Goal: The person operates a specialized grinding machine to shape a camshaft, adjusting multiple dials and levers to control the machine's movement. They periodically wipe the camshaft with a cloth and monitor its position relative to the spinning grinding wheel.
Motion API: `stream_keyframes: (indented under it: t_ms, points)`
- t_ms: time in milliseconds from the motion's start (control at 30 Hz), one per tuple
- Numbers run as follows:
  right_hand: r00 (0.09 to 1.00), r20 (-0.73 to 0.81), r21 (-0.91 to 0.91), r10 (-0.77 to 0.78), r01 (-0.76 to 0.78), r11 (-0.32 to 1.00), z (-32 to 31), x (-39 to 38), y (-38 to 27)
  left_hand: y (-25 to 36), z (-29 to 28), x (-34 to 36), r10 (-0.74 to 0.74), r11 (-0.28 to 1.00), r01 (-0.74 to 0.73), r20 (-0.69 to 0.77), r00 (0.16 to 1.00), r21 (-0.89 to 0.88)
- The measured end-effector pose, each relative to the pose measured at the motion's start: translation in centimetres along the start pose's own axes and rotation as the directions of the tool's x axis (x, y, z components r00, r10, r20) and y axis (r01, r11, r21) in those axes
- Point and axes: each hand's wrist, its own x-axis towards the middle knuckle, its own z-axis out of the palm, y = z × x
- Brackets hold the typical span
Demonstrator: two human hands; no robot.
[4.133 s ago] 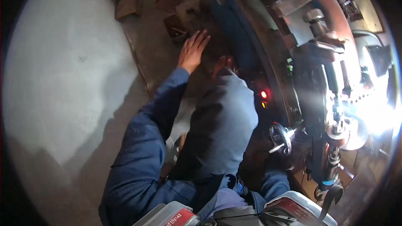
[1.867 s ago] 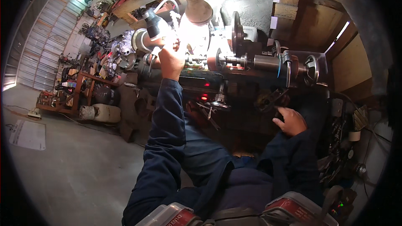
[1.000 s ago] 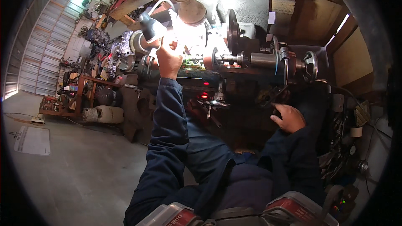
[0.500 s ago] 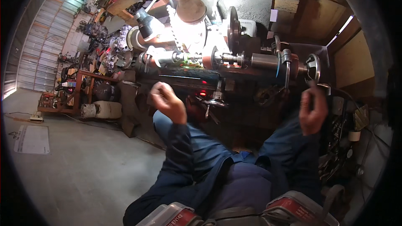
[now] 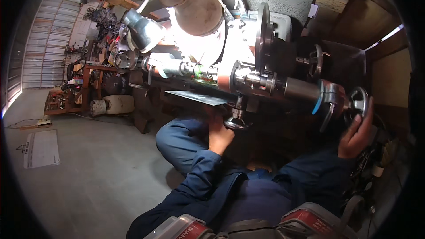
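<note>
A small metal lathe (image 5: 301,88) crosses in front of me under bright lamps. My right hand (image 5: 356,135) has closed on the rim of the tailstock handwheel (image 5: 363,95) at the lathe's right end. Just left of the lower carriage handwheel (image 5: 237,121), my left hand (image 5: 219,135) is raised under a flat shiny sheet (image 5: 195,97); its fingertips are lost in shadow. A round red-brown housing (image 5: 226,79) sits on the lathe's spindle line. A black lamp (image 5: 141,31) and a beige lamp (image 5: 199,13) hang over the machine.
A wooden rack with machinery and a pale plastic container (image 5: 119,105) stands to the left. A white sheet or board (image 5: 41,148) lies on the concrete floor. Wooden panels (image 5: 385,75) close the right side; cables and dark tools lie at the lower right.
My left hand has left the lamp-lit upper left of the lathe and dropped beside the carriage handwheel. My right hand has moved right and up onto the tailstock handwheel. The view has shifted.
</note>
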Motion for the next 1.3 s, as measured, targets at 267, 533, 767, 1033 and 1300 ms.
stream_keyframes:
  t_ms: [267, 533, 767, 1033, 1300]
  points:
    - [0.989, 0.0, 0.106, 0.148, -0.147, 0.983, 0.8, 0.1, -0.2, 2.0, -1.3, 0.2, 0.032, 0.999, -0.032, 0.008, 0.999, -0.011]
    - [0.989, 0.007, 0.019, 0.145, -0.145, 0.989, 1.3, 0.2, -0.2, 2.0, -1.5, 0.1, 0.062, 0.998, -0.062, 0.002, 0.998, -0.002]
    - [0.99, -0.03, 0.074, 0.141, -0.138, 0.988, 1.6, 0.0, 0.0, 2.3, -1.8, 0.8, 0.041, 0.998, -0.039, 0.041, 0.998, -0.042]
    - [0.989, -0.01, 0.041, 0.147, -0.146, 0.988, 1.5, 0.3, -0.7, -1.2, -1.3, 1.1, -0.066, 0.995, 0.082, 0.23, 0.971, -0.062]
    - [0.977, 0.006, 0.063, 0.213, -0.213, 0.975, 1.5, -0.1, -0.3, -6.2, 0.5, 1.0, -0.206, 0.731, 0.412, 0.4, 0.893, -0.544]
